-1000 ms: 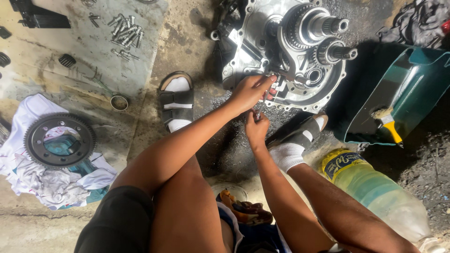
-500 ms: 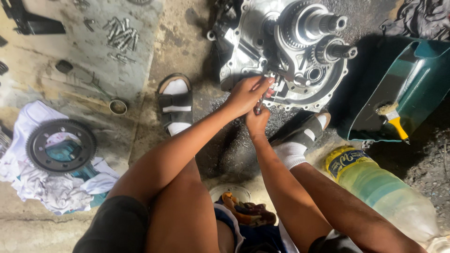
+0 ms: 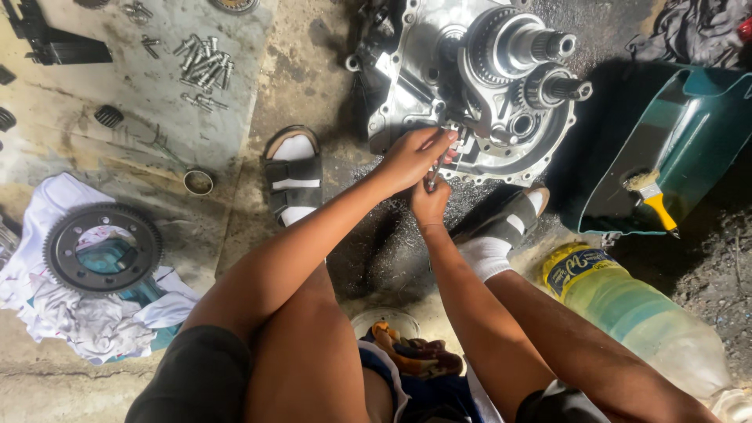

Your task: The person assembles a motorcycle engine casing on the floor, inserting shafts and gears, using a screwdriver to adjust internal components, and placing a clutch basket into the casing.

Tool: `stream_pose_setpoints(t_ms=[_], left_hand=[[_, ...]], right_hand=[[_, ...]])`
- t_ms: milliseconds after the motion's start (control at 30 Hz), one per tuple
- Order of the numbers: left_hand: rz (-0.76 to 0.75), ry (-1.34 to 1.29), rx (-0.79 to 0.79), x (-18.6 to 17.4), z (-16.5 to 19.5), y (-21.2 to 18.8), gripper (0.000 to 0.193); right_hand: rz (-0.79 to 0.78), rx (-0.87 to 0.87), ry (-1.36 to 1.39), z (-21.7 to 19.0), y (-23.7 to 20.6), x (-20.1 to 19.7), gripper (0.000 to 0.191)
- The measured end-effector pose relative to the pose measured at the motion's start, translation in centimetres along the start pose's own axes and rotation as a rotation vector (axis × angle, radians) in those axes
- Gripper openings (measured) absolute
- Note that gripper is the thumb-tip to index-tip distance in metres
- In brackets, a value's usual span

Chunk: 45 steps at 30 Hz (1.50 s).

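A silver gearbox housing (image 3: 407, 94) with two splined shafts (image 3: 548, 66) lies on the dirty floor in front of me. My left hand (image 3: 411, 160) is at its lower edge, fingers pinched shut on a small part of the gear set. Just below it, my right hand (image 3: 429, 205) is closed on a thin metal tool (image 3: 432, 177) that points up toward the left hand. The two hands nearly touch. The fingers hide what the tool's tip meets.
A large toothed ring gear (image 3: 102, 247) rests on white rags at the left. Loose bolts (image 3: 205, 69) and a small ring (image 3: 198, 182) lie on a sheet. At the right are a green tub (image 3: 705, 110) holding a yellow-handled brush (image 3: 656, 202) and a plastic bottle (image 3: 627, 309). My sandalled feet (image 3: 294, 176) flank the gearbox.
Both hands stay at the gearbox's lower edge with only small finger movements. The view has shifted slightly.
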<state>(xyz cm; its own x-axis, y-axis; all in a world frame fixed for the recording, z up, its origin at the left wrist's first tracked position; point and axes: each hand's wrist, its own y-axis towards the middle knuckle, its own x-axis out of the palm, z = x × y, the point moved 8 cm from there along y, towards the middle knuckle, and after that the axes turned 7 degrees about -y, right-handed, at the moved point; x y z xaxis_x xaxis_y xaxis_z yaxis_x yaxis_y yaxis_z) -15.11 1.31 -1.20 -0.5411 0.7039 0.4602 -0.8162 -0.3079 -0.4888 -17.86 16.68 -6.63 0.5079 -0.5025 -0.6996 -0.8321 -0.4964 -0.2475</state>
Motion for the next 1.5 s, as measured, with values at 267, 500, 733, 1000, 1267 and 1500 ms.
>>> stream_pose_setpoints(t_ms=[267,500,733,1000,1267,1500], left_hand=[[-0.042,-0.252,0.006,0.2,-2.0,1.2,0.045],[0.028,-0.143,-0.043,-0.1,-2.5,1.8,0.053],[0.084,-0.137,0.007,0.2,-0.8,0.9,0.046],[0.063,-0.115,0.105,0.5,0.2,0.4,0.036],[0.043,-0.05,0.082,0.6,-0.7,0.1,0.038],[0.054,-0.05,0.049,0.3,-0.7,-0.5,0.047]], right_hand=[[-0.274,0.505,0.204,-2.1,-6.6,-2.9,0.039],[-0.352,0.405,0.198,-9.2,-11.8,-10.2,0.026],[-0.215,0.227,0.259,-10.1,-7.8,-12.4,0.022],[-0.256,0.358,0.252,-11.3,-8.4,-13.0,0.029],[-0.302,0.458,0.438,-12.5,-8.9,-12.8,0.032],[-0.271,0.486,0.515,-11.9,-9.9,-12.3,0.032]])
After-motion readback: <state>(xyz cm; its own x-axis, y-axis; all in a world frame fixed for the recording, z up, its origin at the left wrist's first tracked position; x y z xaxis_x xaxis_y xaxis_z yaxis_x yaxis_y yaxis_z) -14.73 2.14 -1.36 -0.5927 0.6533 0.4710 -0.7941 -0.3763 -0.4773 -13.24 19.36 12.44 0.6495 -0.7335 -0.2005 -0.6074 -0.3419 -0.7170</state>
